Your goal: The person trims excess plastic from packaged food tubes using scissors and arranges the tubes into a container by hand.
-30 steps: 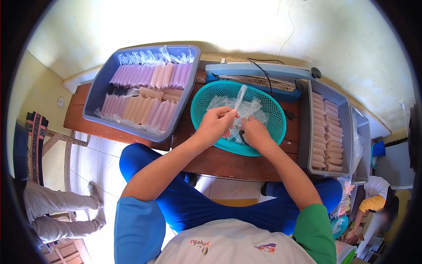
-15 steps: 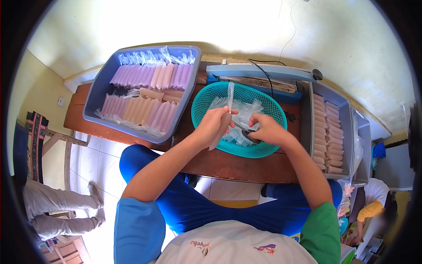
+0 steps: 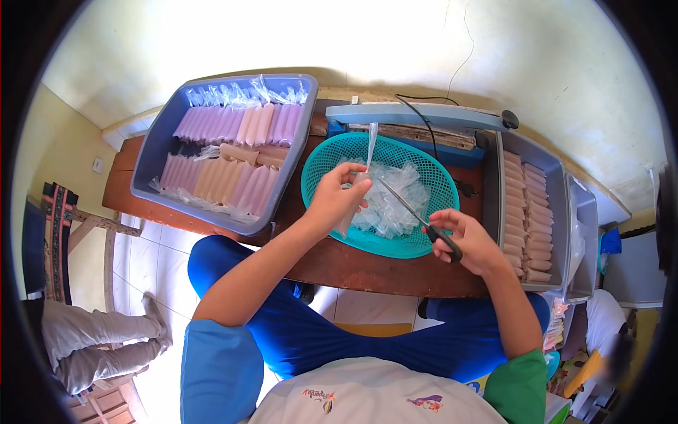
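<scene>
My left hand (image 3: 344, 195) pinches a filled plastic ice-pop tube (image 3: 346, 225). The tube's body hangs below my fingers, partly hidden by them, and its clear twisted tail stands up above. My right hand (image 3: 466, 242) grips scissors (image 3: 406, 203) by their black handles. Their blades point up and left towards the tube, just right of my left fingers and apart from it. Both hands are over the turquoise mesh basket (image 3: 443, 172), in which a heap of clear plastic offcuts (image 3: 395, 191) lies.
A grey-purple tub (image 3: 145, 159) with rows of purple and peach tubes stands left on the brown table (image 3: 318, 272). Behind the basket is a blue bar sealer (image 3: 424, 116) with a cable. Grey trays (image 3: 558, 233) of tubes stand right. Other people are at both sides.
My right hand has moved right and down with the scissors, drawing the blades away from the tube's neck. My left hand still holds the tube, shifted slightly.
</scene>
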The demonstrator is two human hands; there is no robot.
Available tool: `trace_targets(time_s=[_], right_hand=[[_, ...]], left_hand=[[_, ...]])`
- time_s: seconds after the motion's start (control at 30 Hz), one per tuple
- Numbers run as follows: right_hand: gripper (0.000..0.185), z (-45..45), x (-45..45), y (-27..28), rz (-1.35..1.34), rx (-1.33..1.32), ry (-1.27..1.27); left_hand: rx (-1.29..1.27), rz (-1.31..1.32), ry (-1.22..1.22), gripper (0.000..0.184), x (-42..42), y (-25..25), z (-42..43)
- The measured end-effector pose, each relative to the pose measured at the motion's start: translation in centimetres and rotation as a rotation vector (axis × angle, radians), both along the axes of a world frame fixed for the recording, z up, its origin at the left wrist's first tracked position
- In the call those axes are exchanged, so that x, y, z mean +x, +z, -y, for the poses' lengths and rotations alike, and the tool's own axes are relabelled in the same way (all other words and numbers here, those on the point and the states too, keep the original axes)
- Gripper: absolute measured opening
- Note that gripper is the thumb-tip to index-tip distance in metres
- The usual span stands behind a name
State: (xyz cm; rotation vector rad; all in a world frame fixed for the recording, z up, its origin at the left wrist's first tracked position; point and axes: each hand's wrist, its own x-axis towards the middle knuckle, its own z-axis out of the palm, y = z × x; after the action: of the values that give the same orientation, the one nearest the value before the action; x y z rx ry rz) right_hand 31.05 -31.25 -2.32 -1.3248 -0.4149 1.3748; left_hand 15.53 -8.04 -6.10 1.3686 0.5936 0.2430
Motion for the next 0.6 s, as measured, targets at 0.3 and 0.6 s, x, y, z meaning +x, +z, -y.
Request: trace_targets(time_s=[0.3,0.6], right_hand=[[0.073,0.4,-1.5,-1.9,0.056,0.023,0.027],[0.050,0.4,-2.2,-1.6,0.153,-0.074,0.041]], left_hand=[[0.026,0.044,0.096,0.031,0.3,-0.5,0.2],[0.123,-0.028,0.039,0.032,0.0,-1.0,0.0]])
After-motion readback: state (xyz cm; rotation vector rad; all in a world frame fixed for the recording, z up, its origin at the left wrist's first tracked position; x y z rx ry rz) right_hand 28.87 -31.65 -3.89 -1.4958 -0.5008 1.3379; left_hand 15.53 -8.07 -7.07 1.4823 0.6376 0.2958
